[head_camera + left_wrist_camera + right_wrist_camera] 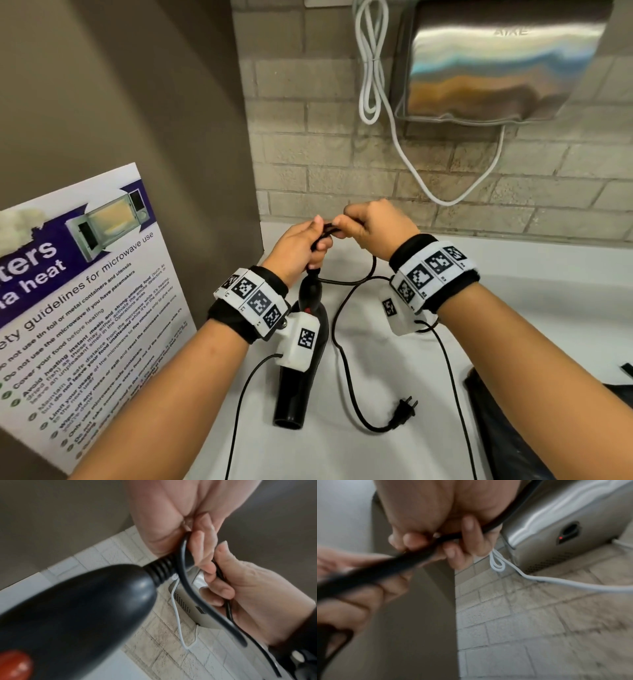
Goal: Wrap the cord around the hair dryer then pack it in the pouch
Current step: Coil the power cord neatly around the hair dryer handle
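A black hair dryer stands nozzle-down on the white counter, its handle end up, with a red switch. My left hand grips the black cord just above the ribbed strain relief. My right hand is right beside it, fingers curled round the same cord. From the hands the cord loops down across the counter to its plug. A black pouch lies at the lower right, partly behind my right forearm.
A steel hand dryer hangs on the brick wall with a white cable looped beside it. A microwave poster leans against the brown wall on the left. Thin black camera cables trail from both wrists.
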